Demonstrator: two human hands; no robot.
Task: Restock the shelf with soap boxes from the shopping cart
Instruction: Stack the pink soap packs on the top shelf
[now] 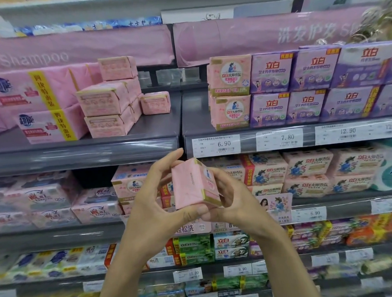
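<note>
- Pink soap box (193, 184) sits tilted between the 2 hands — in front of the shelf (86, 150).
- Left hand (155, 194) grips its left side, thumb underneath; right hand (233, 201) clasps the right.

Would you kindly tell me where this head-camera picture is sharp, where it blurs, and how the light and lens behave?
Head view: the soap box at centre and the 6.90 price tag are fairly sharp; the packs at the lower left smear into blur; the shelf rail bends from the wide lens; the light is flat, with mild glare on the tag strip.
</note>
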